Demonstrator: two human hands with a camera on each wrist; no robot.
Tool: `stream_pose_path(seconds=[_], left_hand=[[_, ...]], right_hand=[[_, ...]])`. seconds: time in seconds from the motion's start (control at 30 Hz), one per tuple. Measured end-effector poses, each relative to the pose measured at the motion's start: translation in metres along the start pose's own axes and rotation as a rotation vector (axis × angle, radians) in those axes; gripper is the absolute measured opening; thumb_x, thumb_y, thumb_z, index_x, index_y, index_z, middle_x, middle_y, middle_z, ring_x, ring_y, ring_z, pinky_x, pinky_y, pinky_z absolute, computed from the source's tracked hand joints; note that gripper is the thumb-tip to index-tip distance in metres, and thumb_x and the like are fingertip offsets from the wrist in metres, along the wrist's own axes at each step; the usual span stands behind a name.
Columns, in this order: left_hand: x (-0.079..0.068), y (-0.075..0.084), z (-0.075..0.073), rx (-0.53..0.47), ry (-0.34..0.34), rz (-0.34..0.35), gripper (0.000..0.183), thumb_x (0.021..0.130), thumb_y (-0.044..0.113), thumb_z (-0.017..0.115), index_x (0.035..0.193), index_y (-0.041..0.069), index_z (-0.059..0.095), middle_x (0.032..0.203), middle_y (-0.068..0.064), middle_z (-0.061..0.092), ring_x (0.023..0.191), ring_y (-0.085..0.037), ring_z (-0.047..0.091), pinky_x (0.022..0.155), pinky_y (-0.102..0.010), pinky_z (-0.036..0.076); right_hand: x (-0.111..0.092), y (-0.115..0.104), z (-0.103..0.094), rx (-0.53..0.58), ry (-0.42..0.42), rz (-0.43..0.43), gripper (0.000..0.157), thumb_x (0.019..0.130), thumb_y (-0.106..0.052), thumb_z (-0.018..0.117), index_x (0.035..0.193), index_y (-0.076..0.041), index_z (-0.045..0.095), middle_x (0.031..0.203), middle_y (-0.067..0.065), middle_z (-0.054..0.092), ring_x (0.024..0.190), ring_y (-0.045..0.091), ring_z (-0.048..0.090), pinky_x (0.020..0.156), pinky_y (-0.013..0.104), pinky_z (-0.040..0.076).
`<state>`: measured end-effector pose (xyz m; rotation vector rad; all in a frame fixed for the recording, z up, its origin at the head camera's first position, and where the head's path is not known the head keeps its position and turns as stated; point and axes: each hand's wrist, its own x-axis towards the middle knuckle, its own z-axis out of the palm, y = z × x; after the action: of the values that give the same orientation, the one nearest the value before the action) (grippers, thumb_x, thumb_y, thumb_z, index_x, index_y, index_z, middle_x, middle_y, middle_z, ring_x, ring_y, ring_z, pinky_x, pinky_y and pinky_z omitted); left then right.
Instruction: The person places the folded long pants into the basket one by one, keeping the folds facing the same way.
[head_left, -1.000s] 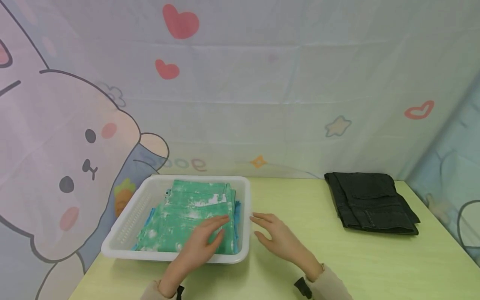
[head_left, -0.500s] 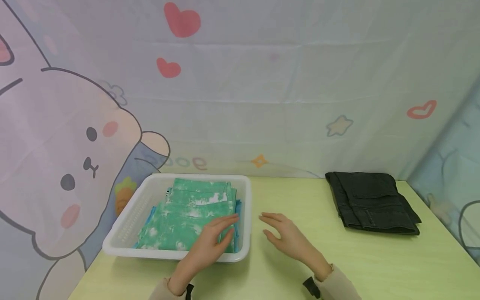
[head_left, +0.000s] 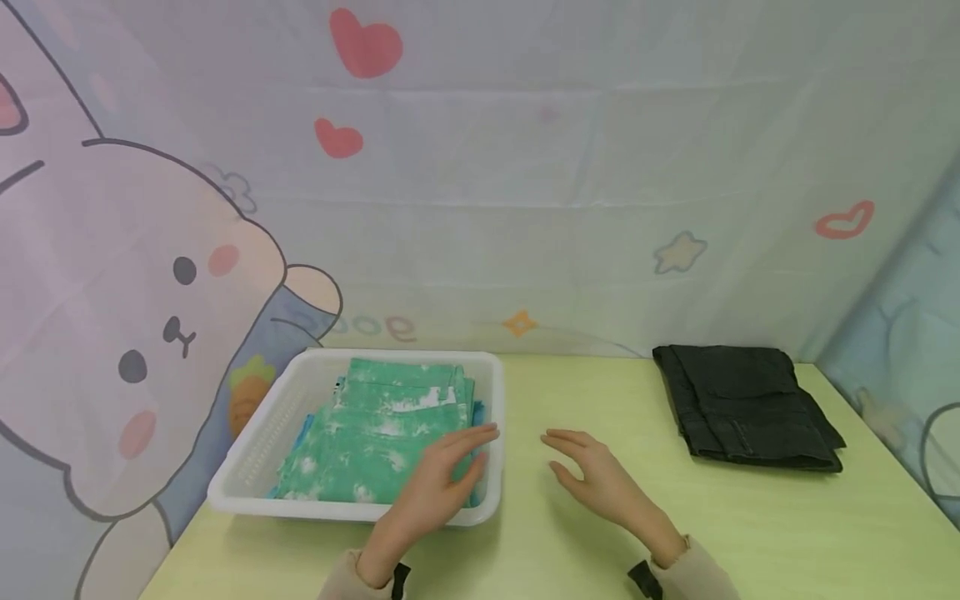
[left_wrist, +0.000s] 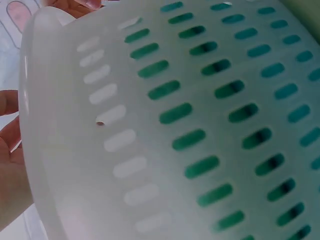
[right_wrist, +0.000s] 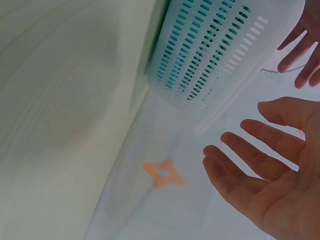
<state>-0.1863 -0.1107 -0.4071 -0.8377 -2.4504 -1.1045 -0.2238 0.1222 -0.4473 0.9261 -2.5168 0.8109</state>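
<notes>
The green folded cloth (head_left: 375, 450), patterned with white patches, lies flat inside the white basket (head_left: 300, 507), with a blue cloth (head_left: 477, 412) showing at its edges beneath. Judging from how things lie, the step in hand is a moment between holds: the cloth sits within the basket walls and neither hand carries anything. A next move on the cloth would likely call for lowering the fingers to its edges and curling them under the layers together, so that the folds stay square.

The left hand (head_left: 441, 482) is over the basket's near right corner, in front of part of the cloth; its grip is relaxed, thumb apart from the fingers, pinching nothing. Whether it brushes the rim, I cannot tell. The right hand (head_left: 600, 483) is above the bench (head_left: 787, 533), clear of the basket, its grip loosely spread and holding nothing.

Well to the right, a folded black garment (head_left: 750, 408) lies on the bench, before a printed backdrop (head_left: 525, 167).
</notes>
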Motion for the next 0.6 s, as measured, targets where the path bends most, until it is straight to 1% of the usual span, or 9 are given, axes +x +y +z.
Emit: stream_pose_path(seconds=[0.13,0.3,0.43,0.6], left_hand=[[0.003,0.005,0.001,-0.050,-0.022,-0.023,0.031,0.089,0.010,0.051,0.120,0.012,0.056,0.126,-0.005,0.055,0.118,-0.021,0.049,0.093,-0.041,0.043],[0.006,0.010,0.006,-0.076,-0.047,-0.036,0.031,0.090,0.011,0.050,0.121,0.011,0.055,0.127,-0.005,0.054,0.120,-0.021,0.048,0.094,-0.041,0.042],[0.007,0.012,0.010,-0.081,-0.053,-0.025,0.031,0.090,0.013,0.050,0.121,0.012,0.055,0.127,-0.005,0.054,0.119,-0.021,0.048,0.095,-0.040,0.042],[0.010,0.016,0.014,-0.097,-0.056,-0.001,0.030,0.090,0.012,0.050,0.119,0.010,0.056,0.125,-0.005,0.055,0.118,-0.019,0.049,0.095,-0.039,0.043]], right_hand=[[-0.004,0.004,0.001,-0.014,0.011,-0.002,0.035,0.081,-0.007,0.062,0.115,-0.003,0.058,0.118,0.014,0.058,0.106,0.028,0.055,0.084,0.039,0.048],[-0.010,0.009,-0.002,-0.008,0.008,0.023,0.034,0.081,-0.008,0.062,0.115,-0.003,0.059,0.118,0.014,0.058,0.106,0.027,0.056,0.084,0.039,0.048],[-0.014,0.014,-0.007,-0.006,0.014,0.053,0.035,0.081,-0.007,0.062,0.115,-0.004,0.059,0.117,0.014,0.058,0.106,0.028,0.056,0.084,0.039,0.048],[-0.019,0.021,-0.013,-0.017,0.042,0.058,0.035,0.080,-0.006,0.063,0.115,-0.003,0.058,0.117,0.015,0.059,0.106,0.030,0.056,0.083,0.040,0.048]])
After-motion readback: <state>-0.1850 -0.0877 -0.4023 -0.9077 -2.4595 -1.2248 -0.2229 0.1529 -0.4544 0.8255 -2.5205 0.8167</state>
